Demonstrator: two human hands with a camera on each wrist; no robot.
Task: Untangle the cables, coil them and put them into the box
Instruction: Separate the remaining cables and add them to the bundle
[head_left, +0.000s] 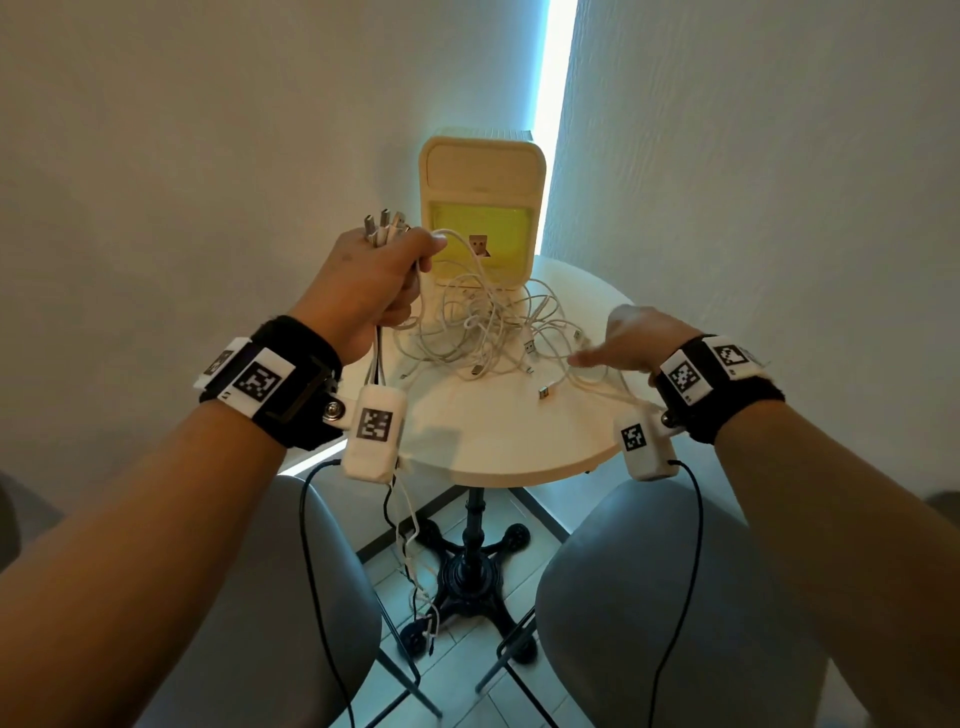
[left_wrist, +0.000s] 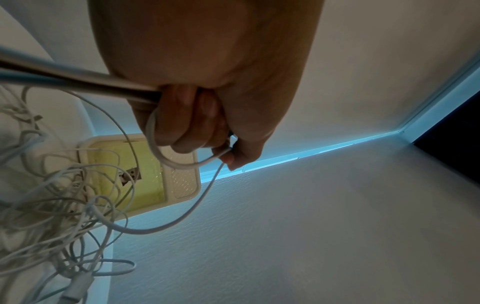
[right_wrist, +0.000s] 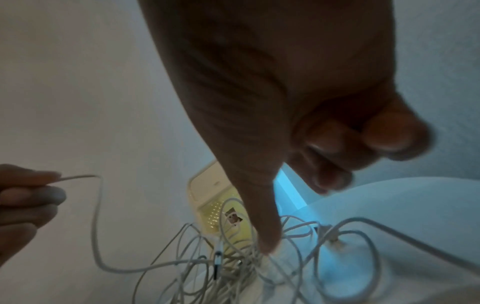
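A tangle of white cables (head_left: 483, 322) (left_wrist: 64, 205) (right_wrist: 233, 257) lies on the round white table (head_left: 519, 467), in front of the cream box (head_left: 483, 171) (left_wrist: 182, 185) (right_wrist: 205, 191) with a yellow inside. My left hand (head_left: 374, 280) (left_wrist: 192, 121) (right_wrist: 23, 195) is raised left of the pile and grips a bundle of cable ends (head_left: 384, 223), plugs sticking up. One strand loops from it into the pile; others hang below my wrist (head_left: 410, 545). My right hand (head_left: 628, 338) (right_wrist: 272, 123) hovers low at the pile's right edge, thumb straight, fingers loosely curled, holding nothing.
A loose USB plug (head_left: 545, 392) lies near the table's front right. The table stands on a black pedestal (head_left: 467, 561) in a wall corner with a bright light strip (head_left: 556, 104). My knees (head_left: 311, 571) flank the pedestal.
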